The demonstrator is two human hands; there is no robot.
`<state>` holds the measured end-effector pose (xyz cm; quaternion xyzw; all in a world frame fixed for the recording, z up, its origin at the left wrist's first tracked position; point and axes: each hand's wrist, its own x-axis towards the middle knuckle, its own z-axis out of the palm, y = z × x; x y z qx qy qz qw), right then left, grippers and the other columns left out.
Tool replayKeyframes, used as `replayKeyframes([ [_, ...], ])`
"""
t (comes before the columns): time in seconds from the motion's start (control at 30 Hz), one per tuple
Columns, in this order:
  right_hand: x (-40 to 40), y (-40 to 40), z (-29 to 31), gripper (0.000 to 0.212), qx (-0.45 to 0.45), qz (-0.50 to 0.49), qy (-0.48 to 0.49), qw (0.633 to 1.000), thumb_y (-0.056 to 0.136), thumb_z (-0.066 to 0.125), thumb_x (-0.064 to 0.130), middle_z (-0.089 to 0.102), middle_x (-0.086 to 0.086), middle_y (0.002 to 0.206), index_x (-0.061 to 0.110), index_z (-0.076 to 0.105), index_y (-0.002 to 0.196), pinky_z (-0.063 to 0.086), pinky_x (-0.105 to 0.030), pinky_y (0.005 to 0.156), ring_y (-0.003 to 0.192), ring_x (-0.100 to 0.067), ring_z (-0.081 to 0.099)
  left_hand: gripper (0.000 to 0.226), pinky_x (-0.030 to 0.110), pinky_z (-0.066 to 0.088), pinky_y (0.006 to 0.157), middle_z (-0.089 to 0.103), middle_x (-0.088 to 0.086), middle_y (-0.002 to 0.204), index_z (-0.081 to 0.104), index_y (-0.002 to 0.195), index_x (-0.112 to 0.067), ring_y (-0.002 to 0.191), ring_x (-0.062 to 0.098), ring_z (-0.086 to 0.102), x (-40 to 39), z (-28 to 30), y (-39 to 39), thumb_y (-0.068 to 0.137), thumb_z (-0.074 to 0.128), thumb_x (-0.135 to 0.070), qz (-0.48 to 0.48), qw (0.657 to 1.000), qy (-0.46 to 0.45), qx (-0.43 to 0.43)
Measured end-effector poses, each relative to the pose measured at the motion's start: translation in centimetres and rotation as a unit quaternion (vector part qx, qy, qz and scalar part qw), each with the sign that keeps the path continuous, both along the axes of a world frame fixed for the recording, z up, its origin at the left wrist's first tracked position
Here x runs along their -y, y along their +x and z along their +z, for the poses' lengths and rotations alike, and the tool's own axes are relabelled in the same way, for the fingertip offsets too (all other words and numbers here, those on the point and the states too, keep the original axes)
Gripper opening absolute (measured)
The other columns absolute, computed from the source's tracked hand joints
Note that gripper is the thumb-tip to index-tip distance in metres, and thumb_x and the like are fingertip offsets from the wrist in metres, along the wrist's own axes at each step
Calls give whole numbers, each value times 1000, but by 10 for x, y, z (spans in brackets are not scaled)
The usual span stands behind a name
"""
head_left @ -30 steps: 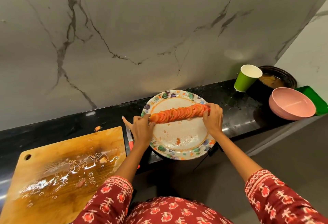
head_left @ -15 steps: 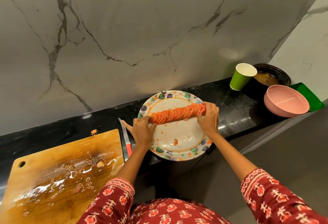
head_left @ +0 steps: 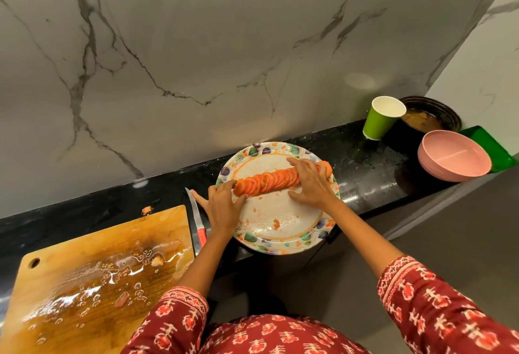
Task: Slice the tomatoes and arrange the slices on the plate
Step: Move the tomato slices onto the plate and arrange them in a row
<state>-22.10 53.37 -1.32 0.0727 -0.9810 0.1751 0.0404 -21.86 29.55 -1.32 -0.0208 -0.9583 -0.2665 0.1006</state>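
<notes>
A floral-rimmed plate (head_left: pixel 280 245) sits on the black counter and juts over its front edge. Several tomato slices (head_left: pixel 266 182) lie across it in one overlapping row. My left hand (head_left: pixel 222 207) presses its fingertips and thumb against the row's left end, one finger pointing out to the left. My right hand (head_left: pixel 311 185) lies spread over the right part of the row, fingers on the far side and thumb on the near side. One slice shows beyond it at the right end. The red-handled knife (head_left: pixel 198 221) lies on the counter left of the plate.
A wet wooden cutting board (head_left: pixel 98 275) with tomato scraps lies at the left. At the right stand a green paper cup (head_left: pixel 379 123), a dark pot (head_left: pixel 432 117), a pink bowl (head_left: pixel 452 157) and a green tray (head_left: pixel 497 146). A marble wall rises behind the counter.
My right hand has slid left from the row's right end and now covers its right part with fingers spread. My left hand stays at the left end.
</notes>
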Motion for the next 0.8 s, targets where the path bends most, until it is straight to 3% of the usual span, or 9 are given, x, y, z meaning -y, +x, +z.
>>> replayKeyframes([
  [0.2,-2,-4,0,72,-34,32,8,999,73,67,22,56,-9,125,12,39,139,24,-51,102,125,-30,45,45,38,-27,103,69,7,107,65,113,-13,110,25,56,2,-7,-3,76,73,-37,5,1000,10,-9],
  [0.4,-6,-5,-4,72,-81,54,20,995,70,71,17,63,-11,114,14,37,133,34,-56,95,112,-33,58,49,51,-13,109,66,9,112,64,117,-14,114,26,54,-1,-9,-4,75,74,-37,0,1000,-4,3],
  [0.57,-12,-7,-1,79,-23,28,7,999,77,69,29,49,-7,135,12,30,144,23,-53,106,131,-26,40,51,53,-13,109,65,9,116,62,119,-14,117,27,52,-2,-10,-4,75,74,-36,3,1000,-4,6],
  [0.73,-11,-16,5,85,33,41,35,998,79,65,33,46,-4,136,17,19,148,8,-56,114,134,-23,34,48,63,1,110,67,9,112,64,115,-12,112,28,54,-1,-15,-4,74,76,-34,-2,1000,5,-11],
  [0.8,-10,-19,6,83,33,44,50,997,80,64,33,46,-5,137,17,19,148,6,-55,115,134,-23,35,48,61,-5,110,67,8,112,64,116,-13,113,27,54,0,-14,-5,75,74,-36,2,1000,5,-12],
])
